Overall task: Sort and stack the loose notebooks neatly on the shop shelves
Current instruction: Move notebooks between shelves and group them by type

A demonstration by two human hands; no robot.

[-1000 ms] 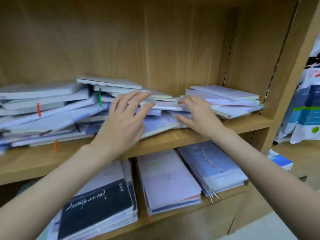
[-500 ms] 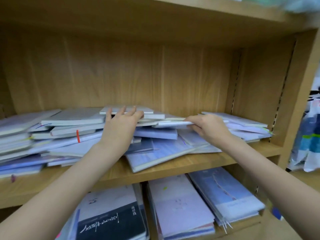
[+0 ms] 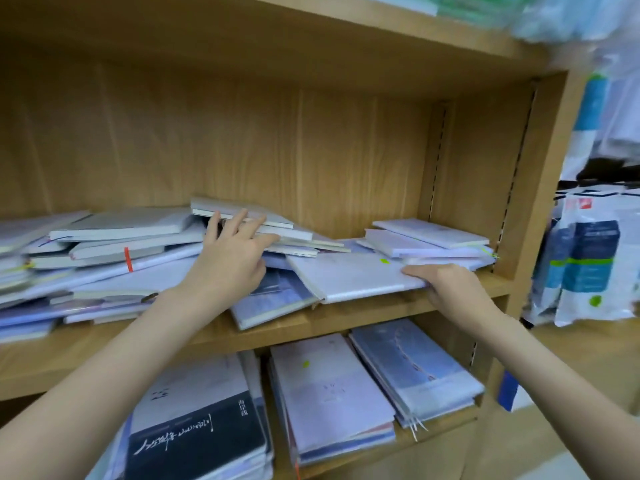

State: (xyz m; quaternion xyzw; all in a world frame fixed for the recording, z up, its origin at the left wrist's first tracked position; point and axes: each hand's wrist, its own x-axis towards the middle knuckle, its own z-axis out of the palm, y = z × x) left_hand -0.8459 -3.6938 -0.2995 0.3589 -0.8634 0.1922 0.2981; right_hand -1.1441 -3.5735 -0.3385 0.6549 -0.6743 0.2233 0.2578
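Both hands are in on the middle shelf (image 3: 346, 317) of the wooden unit, among the loose notebooks (image 3: 114, 258) that lie in a ragged heap across the board. The right hand (image 3: 450, 289) now has hold of a pale lilac notebook (image 3: 353, 275): thumb on top of its right edge, the other fingers curled under it where I can't see them. Half a second ago that hand was deeper in the heap, on the edge of a thin white book; since then the lilac notebook has come forward, and it lies tilted, its near corner just over the shelf's front lip. The left hand (image 3: 232, 258) has moved too. Its fingers (image 3: 239, 220) are spread and almost straight, tips against the underside of the grey notebook (image 3: 239, 211) topping the middle pile, holding nothing in a grip; earlier they lay flat over that pile. To the right, a small stack of white notebooks (image 3: 429, 237) sits against the side panel, just behind the right hand. On the lower shelf (image 3: 440, 431) three neater stacks lie side by side: a dark-covered stack (image 3: 197, 438), a lilac stack (image 3: 329, 393) and a blue stack (image 3: 412, 368). White plastic packages (image 3: 588, 265) lean beyond the unit on the right.
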